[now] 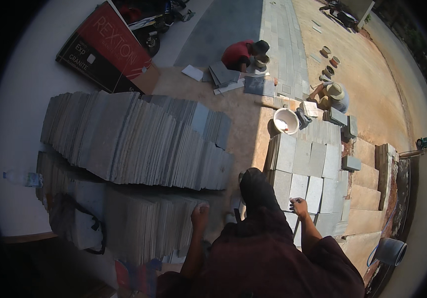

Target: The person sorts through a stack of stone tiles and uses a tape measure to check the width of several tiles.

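Observation:
My left hand (200, 214) hangs with its fingers curled in, beside the lower row of grey stone tiles (139, 218). Nothing shows in it. Out to the right, my right hand (299, 206) is also curled, with no object visible in it. Beneath and beyond it lie pale stone tiles (294, 164), set side by side in bright sun. On top of the lower row at left rests a long upper row of tiles (124, 139), stood on edge and packed close together. My dark-clad leg (258, 191) reaches forward between the stacks and the pale tiles.
A white bucket (286, 120) stands past the pale tiles. Two people crouch ahead, one in a red shirt (236, 55), one in a pale hat (335, 91). Steps (365, 193) run along the right, near a dark bucket (390, 252). A plastic bottle (24, 179) is at far left.

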The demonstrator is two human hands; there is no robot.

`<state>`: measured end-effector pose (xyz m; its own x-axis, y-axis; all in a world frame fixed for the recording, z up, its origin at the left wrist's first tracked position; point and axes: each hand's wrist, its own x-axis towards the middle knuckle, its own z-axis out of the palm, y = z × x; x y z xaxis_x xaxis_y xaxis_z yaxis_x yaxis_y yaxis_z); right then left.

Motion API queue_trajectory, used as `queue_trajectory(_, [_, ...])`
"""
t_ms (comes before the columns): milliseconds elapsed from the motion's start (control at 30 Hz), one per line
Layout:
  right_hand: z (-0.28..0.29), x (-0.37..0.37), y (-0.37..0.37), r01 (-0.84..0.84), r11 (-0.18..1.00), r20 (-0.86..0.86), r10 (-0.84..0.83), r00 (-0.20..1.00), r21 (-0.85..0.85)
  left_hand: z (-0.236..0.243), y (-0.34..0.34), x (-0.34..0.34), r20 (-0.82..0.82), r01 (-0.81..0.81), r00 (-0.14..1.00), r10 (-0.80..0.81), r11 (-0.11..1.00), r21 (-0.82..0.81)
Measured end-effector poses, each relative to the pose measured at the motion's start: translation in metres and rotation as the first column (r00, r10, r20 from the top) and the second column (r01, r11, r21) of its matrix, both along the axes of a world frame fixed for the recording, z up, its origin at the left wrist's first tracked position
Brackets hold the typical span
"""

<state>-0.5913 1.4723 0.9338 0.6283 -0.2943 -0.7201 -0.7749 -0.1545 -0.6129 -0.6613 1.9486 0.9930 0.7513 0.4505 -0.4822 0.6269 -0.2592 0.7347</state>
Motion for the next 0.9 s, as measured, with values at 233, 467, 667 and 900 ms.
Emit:
queue_trajectory(233, [-0.101,0.33,0.081,-0.256,0.967,0.01,0.256,0.967,0.014,-0.028,-0.065,0.292,0.122,0.265,0.958,-0.26,0.964,-0.031])
queue_trajectory(467, [-0.292,0.751,0.234,-0.384,0.911,0.08,0.376,0.923,0.152,-0.139,-0.136,0.6,0.128,0.208,0.954,-0.271,0.906,0.369])
queue_trajectory(667, [-0.499,0.978,0.292,-0.445,0.841,0.174,0.51,0.842,-0.309,-0.21,-0.137,0.701,-0.061,0.173,0.984,-0.167,0.979,0.111])
queue_trajectory(900, [-0.56,1.075,0.358,-0.222,0.948,-0.046,0.217,0.975,-0.228,-0.237,-0.114,0.768,-0.012,0.071,0.997,-0.07,0.993,0.096])
